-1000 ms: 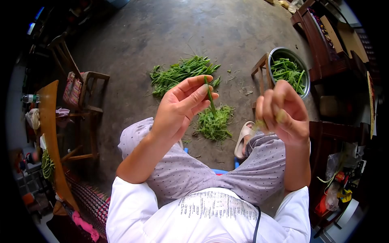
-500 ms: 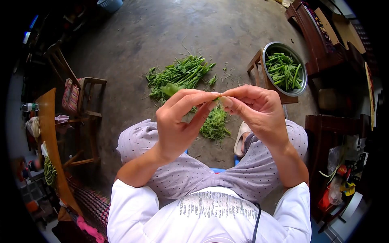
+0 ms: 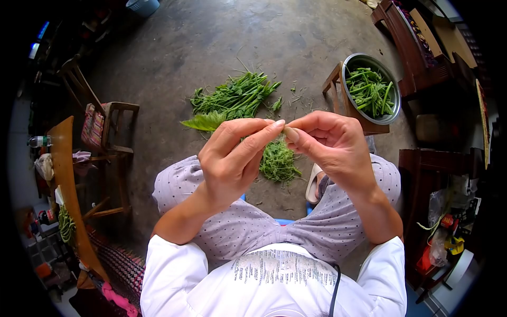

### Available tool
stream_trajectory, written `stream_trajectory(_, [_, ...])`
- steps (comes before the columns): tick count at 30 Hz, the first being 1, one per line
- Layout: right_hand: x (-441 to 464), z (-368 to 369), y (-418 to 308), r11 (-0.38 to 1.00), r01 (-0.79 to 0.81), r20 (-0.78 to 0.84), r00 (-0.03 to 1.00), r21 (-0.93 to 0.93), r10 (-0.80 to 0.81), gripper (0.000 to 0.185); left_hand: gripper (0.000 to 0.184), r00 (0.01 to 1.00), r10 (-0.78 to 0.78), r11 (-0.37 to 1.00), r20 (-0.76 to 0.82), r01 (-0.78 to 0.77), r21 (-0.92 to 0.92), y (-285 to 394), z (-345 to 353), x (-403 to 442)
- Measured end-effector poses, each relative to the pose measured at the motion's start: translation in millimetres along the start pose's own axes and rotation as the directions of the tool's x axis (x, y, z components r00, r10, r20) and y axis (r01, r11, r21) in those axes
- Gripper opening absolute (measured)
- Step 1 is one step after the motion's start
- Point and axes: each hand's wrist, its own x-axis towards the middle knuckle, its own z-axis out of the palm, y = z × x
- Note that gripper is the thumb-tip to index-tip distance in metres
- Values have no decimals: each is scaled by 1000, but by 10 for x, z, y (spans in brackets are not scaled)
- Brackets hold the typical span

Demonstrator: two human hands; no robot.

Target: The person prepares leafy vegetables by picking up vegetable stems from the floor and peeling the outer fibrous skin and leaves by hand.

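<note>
My left hand (image 3: 228,156) is closed in a pinch on a leafy green stem, whose broad leaf (image 3: 203,122) sticks out to the left behind the knuckles. Thumb and index finger of my right hand (image 3: 338,145) are pressed together at the stem's end, touching the left fingertips; most of the stem is hidden by the fingers. On the floor beyond lies a heap of long leafy green stems (image 3: 245,92). Nearer, below the hands, sits a small pile of stringy green scraps (image 3: 279,162).
A metal basin (image 3: 394,113) of green stems rests on a wooden stool (image 3: 331,83) at right. A wooden chair (image 3: 108,113) and a table edge (image 3: 68,174) stand at left. A dark wooden cabinet (image 3: 417,164) is at right. Bits of stem litter the concrete floor (image 3: 179,58).
The left hand has turned slightly and shifted a little left. The leaf has swung out to the left and shows more fully. Both pinches still meet at about the same spot.
</note>
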Motion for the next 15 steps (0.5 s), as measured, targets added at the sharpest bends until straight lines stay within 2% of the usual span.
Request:
stream_trajectory(4, [8, 36, 35, 999, -5, -29, 1000, 39, 6, 13, 40, 1000, 7, 1000, -4, -7, 13, 1, 16, -5])
stream_trajectory(7, [15, 60, 33, 999, 11, -49, 999, 39, -9, 13, 37, 999, -54, 998, 1, 54, -41, 40, 25, 7])
stream_trajectory(9, [16, 67, 25, 997, -16, -47, 999, 77, 20, 14, 32, 972, -234, 947, 25, 233, -221, 72, 32, 28])
stream_trajectory(11, [27, 65, 20, 996, -16, -43, 999, 82, 20, 14, 26, 968, -235, 941, 82, 248, -232, 57, 21, 27])
stream_trajectory(12, [33, 64, 18, 996, -18, -37, 999, 88, 22, 15, 25, 892, -426, 746, 153, 442, -498, 83, 37, 29])
stream_trajectory(13, [37, 62, 19, 996, -17, -37, 999, 88, 21, 15, 25, 778, -564, 444, 276, 568, -693, 96, 43, 32])
stream_trajectory(15, [48, 55, 29, 996, -11, -44, 999, 90, 15, 16, 23, 739, -578, 293, 347, 585, -756, 26, 15, 24])
